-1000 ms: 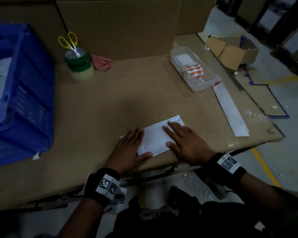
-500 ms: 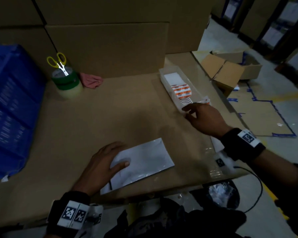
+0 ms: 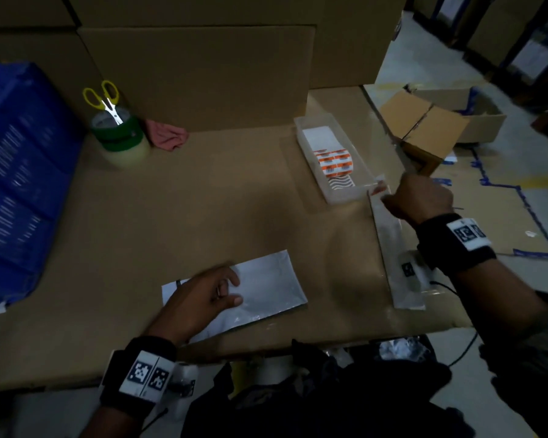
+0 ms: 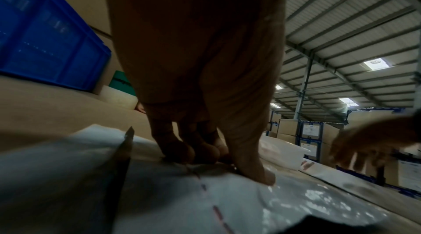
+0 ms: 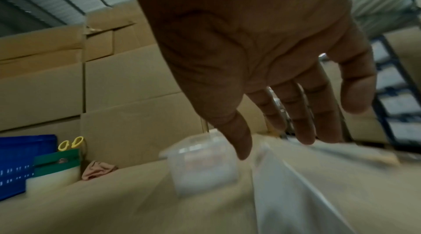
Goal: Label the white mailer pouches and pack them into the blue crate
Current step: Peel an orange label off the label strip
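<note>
A white mailer pouch (image 3: 266, 289) lies flat near the table's front edge. My left hand (image 3: 234, 289) rests on its left half, and in the left wrist view the fingertips (image 4: 266, 180) press down on the pouch (image 4: 227, 207). My right hand (image 3: 385, 200) hovers at the near corner of a clear tray (image 3: 342, 197) that holds a roll of orange labels (image 3: 336, 161). In the right wrist view that hand (image 5: 273, 148) has spread fingers and holds nothing. Under it lies a long white backing strip (image 3: 393, 248). The blue crate (image 3: 23, 184) stands at the table's left.
Stacked tape rolls (image 3: 121, 137) with yellow scissors (image 3: 105, 99) on top and a pink cloth (image 3: 168, 137) sit at the back. Cardboard boxes (image 3: 203, 74) wall off the rear. An open carton (image 3: 440, 121) stands on the floor past the table's right edge.
My right hand left the pouch and reached right to the label tray. The left hand stayed on the pouch and drew its fingers in.
</note>
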### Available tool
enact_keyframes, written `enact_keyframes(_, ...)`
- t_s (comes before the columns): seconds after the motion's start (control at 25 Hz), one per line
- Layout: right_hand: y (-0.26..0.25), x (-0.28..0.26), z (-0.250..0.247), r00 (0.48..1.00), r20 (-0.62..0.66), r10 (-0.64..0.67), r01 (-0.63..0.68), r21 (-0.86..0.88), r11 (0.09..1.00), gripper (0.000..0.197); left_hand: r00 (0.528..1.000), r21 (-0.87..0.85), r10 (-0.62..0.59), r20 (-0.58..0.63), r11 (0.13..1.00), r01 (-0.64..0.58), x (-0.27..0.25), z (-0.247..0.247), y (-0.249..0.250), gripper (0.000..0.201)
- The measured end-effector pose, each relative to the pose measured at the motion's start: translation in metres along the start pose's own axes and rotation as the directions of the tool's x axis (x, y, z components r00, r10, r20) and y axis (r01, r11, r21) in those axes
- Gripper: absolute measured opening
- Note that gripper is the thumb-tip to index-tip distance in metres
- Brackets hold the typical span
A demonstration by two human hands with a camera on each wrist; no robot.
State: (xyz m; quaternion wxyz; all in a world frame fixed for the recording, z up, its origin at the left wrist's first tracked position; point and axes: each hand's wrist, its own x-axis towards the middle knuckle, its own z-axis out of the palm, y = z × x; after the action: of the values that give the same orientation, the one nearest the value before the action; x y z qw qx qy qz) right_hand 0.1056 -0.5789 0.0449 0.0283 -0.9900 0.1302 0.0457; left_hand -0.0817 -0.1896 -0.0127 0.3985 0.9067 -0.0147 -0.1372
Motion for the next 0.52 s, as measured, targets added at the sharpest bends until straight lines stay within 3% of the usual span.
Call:
enact_keyframes(0.16, 0.016, -0.025, 0.033, 0.996, 0.089, -0.009, 0.007, 0.027, 1.0, 0.052, 0.999, -0.006, -0.008, 0.048, 1.0, 0.008, 0.013, -0.002, -0.01, 0.024)
enact_keyframes(0.4, 0.019, -0.054, 0.056, 0.999, 0.032, 0.041, -0.048, 0.239, 0.97, 0.048, 0.998, 0.024, 0.044, 0.033, 0.999, -0.045, 0.01, 0.002, -0.015, 0.02)
enact_keyframes(0.52, 0.015, -0.073, 0.052, 0.994, -0.025, 0.11, -0.094, 0.366, 0.926, 0.049, 0.992, 0.06, 0.126, 0.009, 0.99, -0.127, 0.003, 0.006, -0.021, 0.016)
